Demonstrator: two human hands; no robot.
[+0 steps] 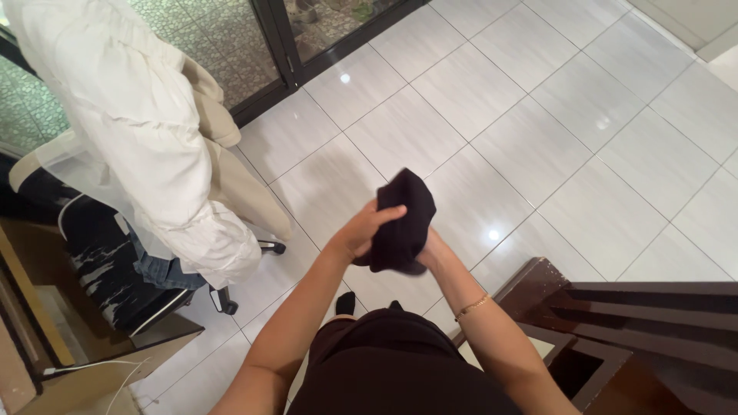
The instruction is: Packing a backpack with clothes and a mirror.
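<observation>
Cloth: a small black cloth, soft and bunched up, is held in the air in front of the person's tummy, high above the white floor tiles. It is in both hands, so it does not drop.
Left hand: the left hand is wrapped over the left side of the cloth, thumb on top, fingers curled shut on it. This grip keeps the bundle tight.
Right hand: the right hand sits under and behind the cloth, mostly hidden by it. It looks closed on the cloth from below, like a cup that holds it up.
Bracelet: 1 thin gold bracelet is on the right wrist.
Chair: an office chair on wheels stands to the left, well apart from the hands. White clothes hang over its back, and something blue lies on the seat, so they stay off the floor.
Wood: a dark wooden piece stands at the lower right, near the right arm but not touching it.
Door: a glass door with a dark frame is at the top.
</observation>
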